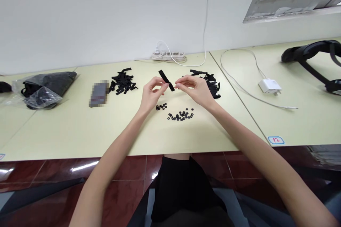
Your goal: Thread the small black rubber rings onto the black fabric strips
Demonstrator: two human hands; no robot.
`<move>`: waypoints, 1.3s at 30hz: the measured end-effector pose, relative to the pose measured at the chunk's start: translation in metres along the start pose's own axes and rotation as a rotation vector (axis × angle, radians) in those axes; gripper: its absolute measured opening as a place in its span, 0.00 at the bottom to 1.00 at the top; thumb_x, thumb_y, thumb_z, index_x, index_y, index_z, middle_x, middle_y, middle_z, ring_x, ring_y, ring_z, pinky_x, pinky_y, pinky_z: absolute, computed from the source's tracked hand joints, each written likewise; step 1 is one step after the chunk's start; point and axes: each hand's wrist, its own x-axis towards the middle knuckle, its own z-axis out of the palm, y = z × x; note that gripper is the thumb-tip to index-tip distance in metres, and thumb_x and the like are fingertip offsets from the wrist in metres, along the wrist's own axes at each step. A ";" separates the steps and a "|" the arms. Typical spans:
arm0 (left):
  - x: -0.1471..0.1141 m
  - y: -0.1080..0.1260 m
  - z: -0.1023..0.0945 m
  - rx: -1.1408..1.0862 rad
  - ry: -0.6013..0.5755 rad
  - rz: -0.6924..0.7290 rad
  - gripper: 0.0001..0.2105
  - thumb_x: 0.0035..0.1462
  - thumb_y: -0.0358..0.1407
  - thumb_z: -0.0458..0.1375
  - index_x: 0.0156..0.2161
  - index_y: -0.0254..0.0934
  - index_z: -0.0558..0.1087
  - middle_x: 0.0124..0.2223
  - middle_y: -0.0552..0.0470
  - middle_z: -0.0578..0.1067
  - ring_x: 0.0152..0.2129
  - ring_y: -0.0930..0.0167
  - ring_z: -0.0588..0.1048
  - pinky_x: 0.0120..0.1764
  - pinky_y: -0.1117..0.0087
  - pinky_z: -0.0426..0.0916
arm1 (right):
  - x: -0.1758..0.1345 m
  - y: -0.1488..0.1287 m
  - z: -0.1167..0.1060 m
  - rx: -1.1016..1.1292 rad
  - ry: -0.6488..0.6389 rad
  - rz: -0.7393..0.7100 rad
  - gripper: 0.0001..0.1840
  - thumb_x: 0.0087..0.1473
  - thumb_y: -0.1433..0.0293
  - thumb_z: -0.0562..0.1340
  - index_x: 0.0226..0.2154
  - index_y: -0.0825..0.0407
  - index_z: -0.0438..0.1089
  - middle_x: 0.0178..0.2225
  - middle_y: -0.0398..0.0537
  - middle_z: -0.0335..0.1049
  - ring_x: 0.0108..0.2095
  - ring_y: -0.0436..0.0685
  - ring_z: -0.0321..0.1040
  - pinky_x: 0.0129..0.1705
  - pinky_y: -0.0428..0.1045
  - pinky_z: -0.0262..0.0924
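A short black fabric strip [165,78] is pinched between the thumb and fingers of my left hand [153,92], held slanted above the table. Close by its lower right end, my right hand [195,88] has thumb and forefinger brought together. Whether those fingertips touch the strip or hold something small, I cannot make out. On the table below my hands lie a small group of black ring-shaped pieces [161,106] and a larger scatter of similar round pieces [181,115]. One pile of black strips [123,82] is to the left; another pile [213,85] is partly hidden behind my right hand.
A blurred grey box [98,94] and a clear plastic bag with black material [48,88] stand left. At the wall lies a power strip [169,56] with a white cable. To the right are a white charger [270,86] and a black headset-like object [306,55].
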 end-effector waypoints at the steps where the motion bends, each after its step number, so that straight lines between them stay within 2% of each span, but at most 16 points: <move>1: 0.002 -0.002 -0.001 -0.019 0.025 -0.008 0.17 0.61 0.52 0.74 0.39 0.41 0.79 0.40 0.51 0.78 0.37 0.69 0.79 0.31 0.73 0.74 | 0.002 0.001 -0.005 -0.052 -0.037 0.012 0.11 0.65 0.59 0.69 0.41 0.48 0.83 0.43 0.50 0.87 0.46 0.62 0.83 0.55 0.59 0.76; 3: 0.005 -0.004 -0.004 -0.039 0.063 -0.023 0.17 0.60 0.52 0.74 0.38 0.41 0.78 0.40 0.51 0.78 0.36 0.69 0.78 0.30 0.73 0.75 | 0.005 0.005 -0.019 -0.195 -0.226 0.072 0.10 0.62 0.60 0.69 0.38 0.48 0.84 0.42 0.49 0.87 0.44 0.62 0.82 0.51 0.57 0.74; 5: 0.006 -0.005 -0.005 -0.049 0.074 -0.043 0.17 0.59 0.52 0.74 0.38 0.41 0.78 0.40 0.51 0.78 0.36 0.70 0.77 0.31 0.73 0.75 | 0.007 0.009 -0.033 -0.315 -0.539 0.186 0.09 0.58 0.62 0.70 0.37 0.48 0.85 0.39 0.48 0.87 0.41 0.61 0.81 0.46 0.55 0.72; 6: 0.007 -0.005 -0.005 -0.053 0.069 -0.052 0.17 0.59 0.52 0.74 0.38 0.41 0.78 0.40 0.51 0.78 0.35 0.70 0.77 0.31 0.74 0.75 | 0.008 0.010 -0.038 -0.350 -0.647 0.238 0.09 0.56 0.62 0.71 0.37 0.48 0.85 0.37 0.48 0.86 0.39 0.61 0.81 0.44 0.55 0.71; 7: 0.007 -0.005 -0.005 -0.056 0.061 -0.058 0.18 0.59 0.52 0.74 0.37 0.41 0.78 0.40 0.51 0.77 0.35 0.71 0.77 0.31 0.74 0.76 | 0.008 0.011 -0.042 -0.372 -0.723 0.273 0.09 0.55 0.62 0.72 0.38 0.48 0.85 0.36 0.48 0.86 0.39 0.61 0.81 0.43 0.54 0.71; 9: 0.006 -0.005 -0.004 -0.059 0.041 -0.065 0.18 0.58 0.53 0.75 0.37 0.41 0.78 0.40 0.51 0.77 0.34 0.71 0.77 0.30 0.74 0.76 | 0.009 0.012 -0.045 -0.393 -0.793 0.300 0.10 0.55 0.62 0.72 0.39 0.48 0.85 0.37 0.48 0.87 0.40 0.61 0.82 0.43 0.54 0.70; 14: 0.005 -0.008 -0.001 -0.054 -0.012 -0.056 0.20 0.60 0.55 0.74 0.37 0.41 0.77 0.41 0.51 0.77 0.34 0.71 0.78 0.30 0.74 0.77 | 0.007 0.009 -0.039 -0.392 -0.835 0.237 0.11 0.59 0.61 0.70 0.41 0.48 0.85 0.41 0.48 0.88 0.43 0.61 0.82 0.46 0.54 0.70; 17: 0.005 -0.009 -0.002 -0.047 -0.019 -0.057 0.20 0.60 0.55 0.74 0.38 0.41 0.77 0.41 0.51 0.77 0.35 0.71 0.78 0.30 0.74 0.77 | 0.005 0.008 -0.037 -0.364 -0.859 0.258 0.11 0.57 0.62 0.72 0.41 0.48 0.85 0.40 0.48 0.88 0.43 0.61 0.83 0.46 0.54 0.71; 24: 0.005 -0.010 -0.002 -0.054 -0.032 -0.081 0.21 0.58 0.56 0.75 0.38 0.41 0.78 0.41 0.50 0.78 0.35 0.70 0.78 0.31 0.72 0.78 | 0.004 0.010 -0.037 -0.338 -0.788 0.223 0.05 0.56 0.63 0.74 0.35 0.45 0.85 0.35 0.45 0.86 0.37 0.59 0.81 0.42 0.53 0.68; 31: 0.004 -0.006 -0.001 -0.041 -0.050 -0.087 0.21 0.58 0.56 0.75 0.38 0.41 0.78 0.41 0.50 0.79 0.32 0.72 0.78 0.32 0.71 0.77 | 0.002 0.009 -0.033 -0.319 -0.831 0.213 0.06 0.58 0.63 0.72 0.37 0.47 0.85 0.40 0.47 0.87 0.40 0.59 0.82 0.41 0.53 0.69; 39: 0.003 -0.003 0.000 -0.048 -0.068 -0.089 0.21 0.58 0.55 0.75 0.37 0.40 0.78 0.41 0.51 0.79 0.31 0.72 0.77 0.32 0.71 0.77 | 0.001 0.009 -0.033 -0.349 -0.807 0.245 0.05 0.57 0.65 0.72 0.36 0.47 0.84 0.37 0.46 0.86 0.36 0.58 0.80 0.39 0.52 0.67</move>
